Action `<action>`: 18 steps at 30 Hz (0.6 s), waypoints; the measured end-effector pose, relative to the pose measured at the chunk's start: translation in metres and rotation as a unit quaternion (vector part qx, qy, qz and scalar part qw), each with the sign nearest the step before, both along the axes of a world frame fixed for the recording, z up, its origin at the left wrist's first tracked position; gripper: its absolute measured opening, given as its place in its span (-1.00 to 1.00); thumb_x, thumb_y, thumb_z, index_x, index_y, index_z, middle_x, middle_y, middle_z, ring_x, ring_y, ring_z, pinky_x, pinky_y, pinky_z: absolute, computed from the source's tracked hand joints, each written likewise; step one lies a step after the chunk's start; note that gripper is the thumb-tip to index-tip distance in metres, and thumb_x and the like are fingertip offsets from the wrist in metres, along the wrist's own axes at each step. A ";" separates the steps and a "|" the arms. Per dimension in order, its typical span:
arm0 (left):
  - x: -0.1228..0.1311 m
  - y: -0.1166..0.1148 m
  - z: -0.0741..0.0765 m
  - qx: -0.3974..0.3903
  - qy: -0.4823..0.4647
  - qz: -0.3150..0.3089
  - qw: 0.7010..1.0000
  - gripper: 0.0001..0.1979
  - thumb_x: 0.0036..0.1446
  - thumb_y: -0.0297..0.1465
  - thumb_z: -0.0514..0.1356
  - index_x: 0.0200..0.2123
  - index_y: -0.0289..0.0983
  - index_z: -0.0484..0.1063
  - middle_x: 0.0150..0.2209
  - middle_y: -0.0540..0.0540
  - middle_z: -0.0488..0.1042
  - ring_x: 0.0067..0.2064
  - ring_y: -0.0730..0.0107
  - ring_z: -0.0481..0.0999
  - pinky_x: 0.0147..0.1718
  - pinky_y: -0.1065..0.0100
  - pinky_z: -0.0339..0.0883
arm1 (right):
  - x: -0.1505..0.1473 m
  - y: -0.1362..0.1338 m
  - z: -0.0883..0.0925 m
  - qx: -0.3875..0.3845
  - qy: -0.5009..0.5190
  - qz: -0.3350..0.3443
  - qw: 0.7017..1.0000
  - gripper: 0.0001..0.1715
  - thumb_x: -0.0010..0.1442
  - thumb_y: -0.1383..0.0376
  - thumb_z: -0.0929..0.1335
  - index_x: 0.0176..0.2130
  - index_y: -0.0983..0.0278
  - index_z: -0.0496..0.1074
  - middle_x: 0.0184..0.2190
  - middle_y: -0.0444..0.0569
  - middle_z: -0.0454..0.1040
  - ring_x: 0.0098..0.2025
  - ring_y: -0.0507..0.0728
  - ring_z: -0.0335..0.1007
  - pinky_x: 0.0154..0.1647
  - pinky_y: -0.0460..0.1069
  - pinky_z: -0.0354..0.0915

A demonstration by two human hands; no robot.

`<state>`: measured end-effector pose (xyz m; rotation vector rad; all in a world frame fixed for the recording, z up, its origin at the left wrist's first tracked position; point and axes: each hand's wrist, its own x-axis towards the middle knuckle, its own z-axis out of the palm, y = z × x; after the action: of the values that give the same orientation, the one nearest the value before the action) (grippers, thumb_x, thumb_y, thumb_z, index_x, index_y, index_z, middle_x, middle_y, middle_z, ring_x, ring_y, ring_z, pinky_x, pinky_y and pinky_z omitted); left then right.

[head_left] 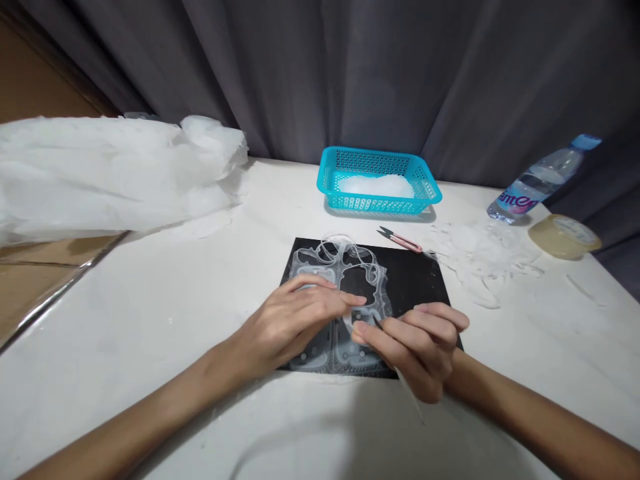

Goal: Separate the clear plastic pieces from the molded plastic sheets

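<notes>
A clear plastic sheet with rounded, pale-blue-tinted panels lies on a black mat. Its upper part has cut-out openings and loose, curling strips. My left hand rests palm down over the sheet's left side, fingers stretched out, the index fingertip near the middle. My right hand is closed at the sheet's right side, thumb and index finger pinching the clear film. A small dark tip shows beside those fingers; I cannot make out what it belongs to. Below this hand hangs a thin pale strip.
Thread snips lie at the mat's top edge. Behind stands a blue basket holding white pieces. Plastic scraps, a water bottle and a tape roll are at right. A white bundle and cardboard occupy the left.
</notes>
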<state>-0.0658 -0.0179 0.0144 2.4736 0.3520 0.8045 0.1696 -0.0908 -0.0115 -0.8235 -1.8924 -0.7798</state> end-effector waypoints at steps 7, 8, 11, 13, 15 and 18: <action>0.000 0.002 0.000 0.000 0.000 0.049 0.999 -0.65 0.44 -0.54 0.10 0.19 -0.11 0.35 0.13 -0.07 0.60 0.09 0.31 0.60 0.16 0.18 0.40 | -0.004 0.008 0.006 -0.060 0.050 -0.001 0.997 -0.95 0.28 0.34 0.50 -0.20 0.19 0.59 -0.42 -0.10 0.51 -0.32 0.10 0.31 -0.19 0.05 0.23; 0.000 0.002 0.003 -0.029 0.029 0.081 0.996 -0.67 0.44 -0.48 0.12 0.21 -0.10 0.33 0.14 -0.08 0.58 0.12 0.28 0.57 0.17 0.17 0.40 | -0.004 0.011 0.006 -0.087 0.072 -0.012 0.993 -0.95 0.31 0.35 0.47 -0.19 0.20 0.57 -0.42 -0.11 0.51 -0.32 0.10 0.33 -0.17 0.06 0.22; -0.002 0.003 0.008 -0.091 0.124 0.142 0.978 -0.51 0.40 -0.22 0.21 0.31 -0.12 0.21 0.25 -0.16 0.44 0.23 0.10 0.47 0.19 0.08 0.40 | -0.003 0.023 0.008 -0.180 0.161 -0.050 0.969 -0.94 0.36 0.38 0.42 -0.19 0.20 0.52 -0.37 -0.12 0.54 -0.31 0.09 0.40 -0.10 0.09 0.17; -0.004 0.004 0.007 -0.083 0.168 0.130 0.974 -0.36 0.32 -0.07 0.26 0.35 -0.13 0.18 0.30 -0.21 0.37 0.28 -0.02 0.41 0.23 0.00 0.37 | 0.000 0.031 0.009 -0.243 0.231 -0.056 0.940 -0.92 0.38 0.36 0.40 -0.21 0.20 0.51 -0.34 -0.13 0.54 -0.26 0.11 0.44 -0.03 0.11 0.16; -0.005 0.005 0.003 -0.050 0.197 0.111 0.973 -0.27 0.26 0.03 0.27 0.36 -0.15 0.18 0.33 -0.24 0.32 0.34 -0.11 0.31 0.28 -0.07 0.30 | 0.003 0.037 0.010 -0.302 0.296 -0.050 0.905 -0.89 0.38 0.32 0.39 -0.26 0.20 0.51 -0.32 -0.12 0.55 -0.15 0.16 0.48 0.06 0.13 0.17; -0.007 0.005 -0.007 -0.013 0.220 0.103 0.970 -0.20 0.27 0.08 0.22 0.41 -0.20 0.13 0.38 -0.28 0.25 0.39 -0.16 0.23 0.31 -0.14 0.25 | 0.005 0.042 0.012 -0.369 0.371 -0.034 0.852 -0.83 0.36 0.21 0.40 -0.30 0.18 0.53 -0.27 -0.08 0.57 0.05 0.24 0.47 0.16 0.16 0.16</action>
<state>-0.0726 -0.0130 0.0078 2.6039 0.7819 0.3128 0.1748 -0.0484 0.0001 -1.4137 -1.4061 0.2902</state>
